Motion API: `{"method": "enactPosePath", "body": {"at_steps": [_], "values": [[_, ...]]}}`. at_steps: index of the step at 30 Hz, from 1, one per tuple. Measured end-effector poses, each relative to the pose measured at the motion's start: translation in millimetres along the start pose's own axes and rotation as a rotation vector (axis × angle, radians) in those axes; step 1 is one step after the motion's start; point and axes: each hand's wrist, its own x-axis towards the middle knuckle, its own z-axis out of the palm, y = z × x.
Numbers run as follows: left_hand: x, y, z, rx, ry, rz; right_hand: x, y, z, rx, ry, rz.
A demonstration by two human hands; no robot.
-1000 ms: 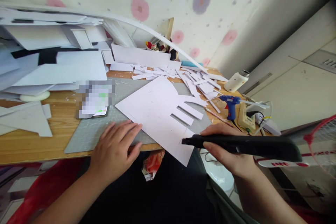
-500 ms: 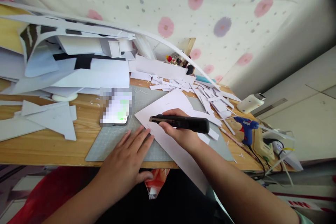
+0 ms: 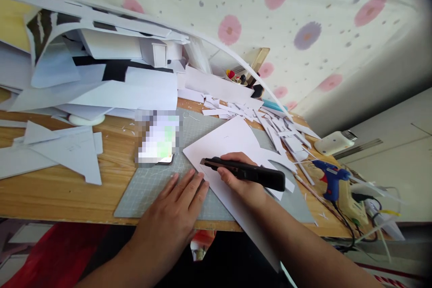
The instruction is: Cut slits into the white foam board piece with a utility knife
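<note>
My right hand (image 3: 241, 177) is wrapped round a black utility knife (image 3: 259, 174), its blade pointing left above a white foam sheet (image 3: 224, 144). That sheet lies on a grey cutting mat (image 3: 135, 193) and hangs over the table's front edge. My left hand (image 3: 180, 200) rests flat with fingers spread on the mat, its fingertips at the sheet's left edge. A phone (image 3: 160, 139), partly pixelated, is on the mat's left part, beyond my left fingertips. Smaller white pieces (image 3: 278, 159) lie right of the knife.
Stacked white boards (image 3: 141, 87) fill the back left. Cut pieces (image 3: 74, 144) lie on the wooden table (image 3: 114, 162). White scraps (image 3: 236, 110) cover the back. At right are a bottle (image 3: 334, 142), a blue glue gun (image 3: 332, 180) and cables (image 3: 349, 231).
The view has shifted, so most things appear farther right. My right hand still holds the knife over the sheet, and my left hand remains flat, its thumb now less visible.
</note>
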Motion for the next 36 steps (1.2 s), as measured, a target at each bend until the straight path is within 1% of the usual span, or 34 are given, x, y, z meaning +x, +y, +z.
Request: {"method": "enactPosePath", "body": {"at_steps": [3, 7, 11, 18, 26, 33, 36], "values": [[-0.4, 0.7, -0.2, -0.024, 0.005, -0.01, 0.2, -0.5, 0.0, 0.003, -0.011, 0.004], [-2.1, 1.0, 0.3, -0.07, -0.017, -0.039, 0.9, -1.9, 0.9, -0.01, -0.025, 0.006], [-2.3, 0.2, 1.5, -0.082, -0.04, -0.039, 1.1, -1.7, 2.2, 0.014, -0.023, 0.001], [-2.5, 0.4, 2.4, -0.087, -0.024, -0.032, 1.7, -1.4, 3.6, -0.018, -0.021, -0.044], [-3.0, 0.3, 2.6, -0.116, -0.01, -0.048, 0.8, -12.1, 2.3, -0.136, -0.053, -0.085], [-2.8, -0.2, 4.1, -0.093, 0.007, -0.028, -0.1, -10.0, 1.9, -0.093, -0.026, -0.069], [-2.9, -0.3, 4.2, -0.095, 0.022, -0.04, -0.1, -8.8, 1.8, -0.088, -0.03, -0.07]]}}
